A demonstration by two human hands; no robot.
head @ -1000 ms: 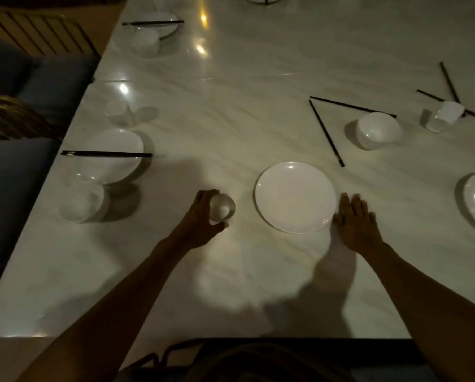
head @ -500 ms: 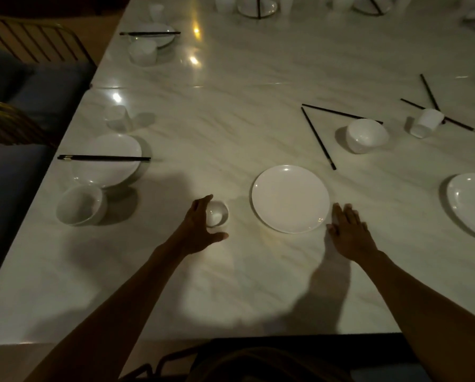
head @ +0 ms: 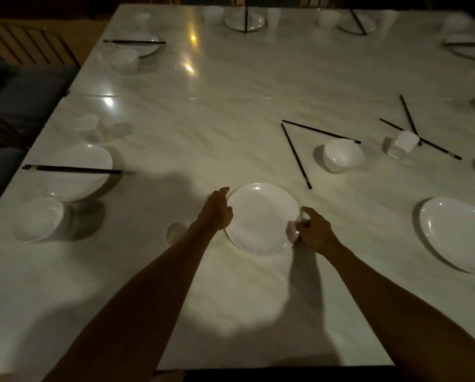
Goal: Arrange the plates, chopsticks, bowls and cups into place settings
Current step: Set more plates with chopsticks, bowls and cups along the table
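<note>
Both hands at opposite rims of the near plate (head: 262,216), plate flat on the worktop (head: 230,106).

Left hand (head: 217,212) curled against the left rim, right hand (head: 312,230) pinching the right rim; each grip closed on the plate; small cup (head: 175,232) stood just left of the left wrist; loose chopsticks (head: 297,155) and bowl (head: 342,155) lay beyond, up and right, nearer the right hand; likely next reach.

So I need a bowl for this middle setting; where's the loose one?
In the head view, the bowl stands right of centre, beyond the held plate, beside two splayed chopsticks.
</note>
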